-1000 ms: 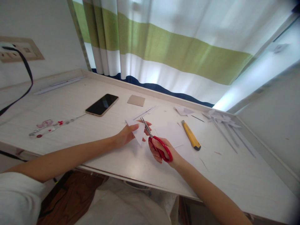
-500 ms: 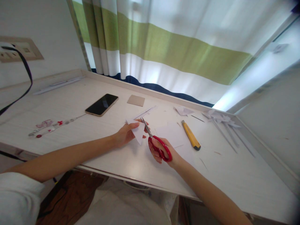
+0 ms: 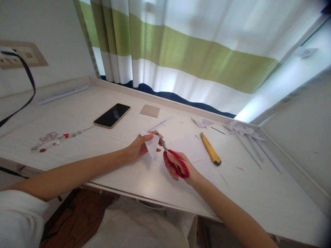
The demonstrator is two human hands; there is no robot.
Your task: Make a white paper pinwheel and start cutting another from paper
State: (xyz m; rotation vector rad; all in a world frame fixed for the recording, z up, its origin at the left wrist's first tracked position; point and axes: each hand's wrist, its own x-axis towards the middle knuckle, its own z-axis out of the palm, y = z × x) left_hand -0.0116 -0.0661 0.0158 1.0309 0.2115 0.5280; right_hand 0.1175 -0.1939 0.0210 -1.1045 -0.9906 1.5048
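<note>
My left hand [image 3: 139, 148] pinches a small folded piece of white paper [image 3: 152, 146], its pointed end hanging down toward the table. In my right hand [image 3: 182, 168] are scissors with red handles [image 3: 178, 164], fingers through the loops. The scissor blades point up and left, close to the right edge of the paper; whether they touch it I cannot tell. Flat on the table, beyond and beside my right hand, lies a white paper sheet [image 3: 186, 146]. A yellow utility knife [image 3: 210, 148] rests to the right of that sheet.
A phone [image 3: 112, 115] with a beaded strap [image 3: 62, 138] lies at the left on the white table [image 3: 116, 186]. Behind my hands are a beige card [image 3: 150, 111] and thin paper strips [image 3: 161, 123]. Folded paper pinwheel-like pieces [image 3: 241, 130] and paper sticks lie at the right.
The paper in my left hand has tilted slightly, its lower point shifting a little. Both hands and the scissors stay almost in place.
</note>
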